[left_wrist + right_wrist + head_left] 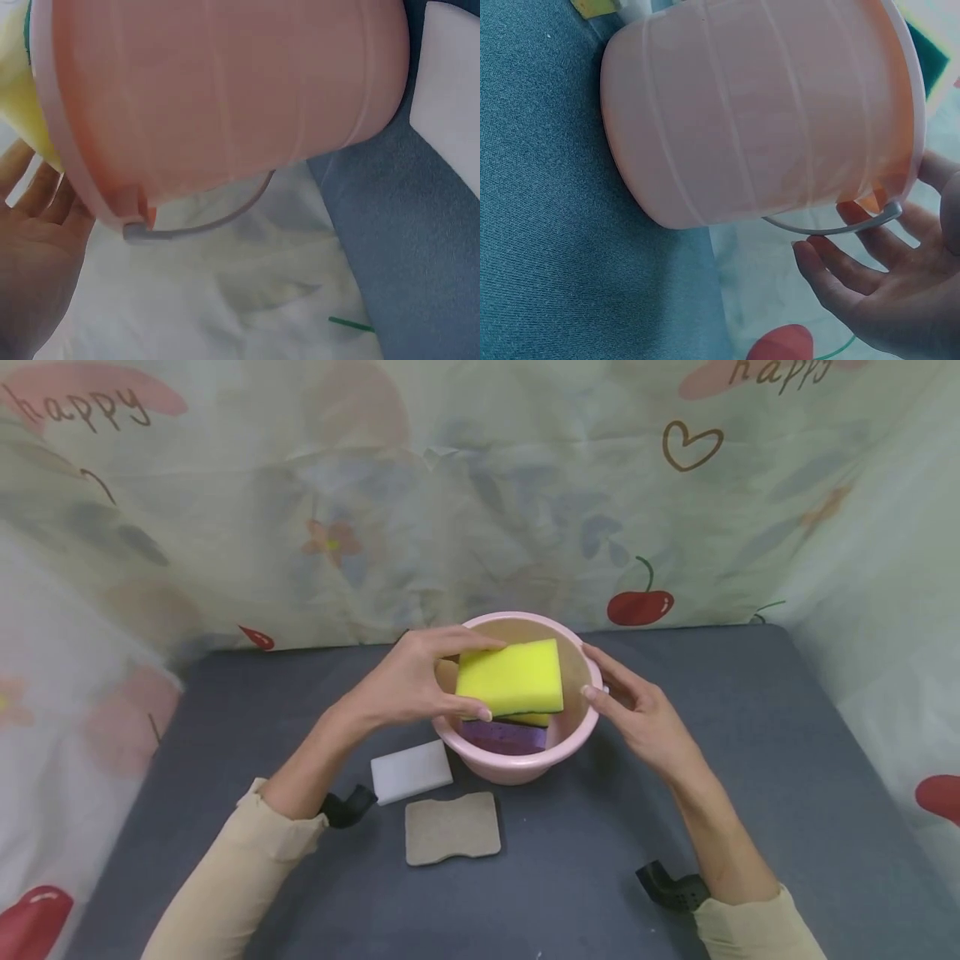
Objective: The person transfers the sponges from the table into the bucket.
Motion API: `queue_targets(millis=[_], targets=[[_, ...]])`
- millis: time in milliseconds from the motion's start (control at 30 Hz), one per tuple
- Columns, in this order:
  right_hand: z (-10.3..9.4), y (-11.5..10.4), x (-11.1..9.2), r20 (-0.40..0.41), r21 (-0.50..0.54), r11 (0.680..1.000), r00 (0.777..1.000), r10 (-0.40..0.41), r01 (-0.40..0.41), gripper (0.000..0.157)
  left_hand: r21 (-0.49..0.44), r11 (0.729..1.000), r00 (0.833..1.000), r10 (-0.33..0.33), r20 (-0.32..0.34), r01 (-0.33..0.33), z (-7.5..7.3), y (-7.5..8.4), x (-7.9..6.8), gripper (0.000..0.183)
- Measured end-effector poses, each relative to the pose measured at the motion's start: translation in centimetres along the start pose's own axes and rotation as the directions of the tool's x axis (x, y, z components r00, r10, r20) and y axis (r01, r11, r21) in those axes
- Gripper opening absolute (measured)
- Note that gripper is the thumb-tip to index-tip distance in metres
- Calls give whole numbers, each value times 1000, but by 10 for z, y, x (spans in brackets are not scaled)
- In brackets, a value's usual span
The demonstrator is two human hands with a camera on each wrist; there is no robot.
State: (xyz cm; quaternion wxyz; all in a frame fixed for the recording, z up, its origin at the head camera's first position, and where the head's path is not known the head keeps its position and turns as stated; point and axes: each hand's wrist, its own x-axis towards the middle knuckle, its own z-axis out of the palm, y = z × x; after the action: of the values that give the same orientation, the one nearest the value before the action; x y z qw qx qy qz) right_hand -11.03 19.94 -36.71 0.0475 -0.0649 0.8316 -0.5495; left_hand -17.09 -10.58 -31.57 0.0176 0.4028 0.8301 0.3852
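My left hand point(408, 681) pinches a yellow sponge point(513, 677) with a dark green scouring side, thumb on the near edge and fingers on the far edge. The sponge is held at the mouth of a pink bucket point(513, 772). Below it, inside, lie a purple sponge point(506, 739) and part of another yellow one point(534, 719); the bucket's bottom is hidden. At the bucket's right side, my right hand point(648, 718) holds the rim between thumb and fingers. The right wrist view shows its fingers point(840, 262) by the thin bucket handle point(832, 230).
Left of the bucket, close to it, lies a white block-shaped sponge point(412, 771). Nearer to me rests a flat beige pad with notched sides point(452, 829). A dark grey tabletop point(570, 877) carries everything, and a printed curtain point(480, 527) hangs behind it.
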Motion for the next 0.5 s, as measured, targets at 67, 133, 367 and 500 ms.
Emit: queue_targets(millis=[67,133,367,500], targets=[[0,1,0,0,0,1000,1000,-2,2,62,19,1000,1000,-9,8,9,3,0,2,73],[0,1,0,-3,-2,1000,1000,-5,5,62,37,999,1000,-19,16,19,5,-1,3,72],[0,1,1,-9,-12,1000,1000,-19,19,63,66,997,998,-46,37,43,11,-3,5,72],[1,1,1,-8,-20,999,1000,-26,26,63,77,996,998,-42,50,38,14,-4,6,72]])
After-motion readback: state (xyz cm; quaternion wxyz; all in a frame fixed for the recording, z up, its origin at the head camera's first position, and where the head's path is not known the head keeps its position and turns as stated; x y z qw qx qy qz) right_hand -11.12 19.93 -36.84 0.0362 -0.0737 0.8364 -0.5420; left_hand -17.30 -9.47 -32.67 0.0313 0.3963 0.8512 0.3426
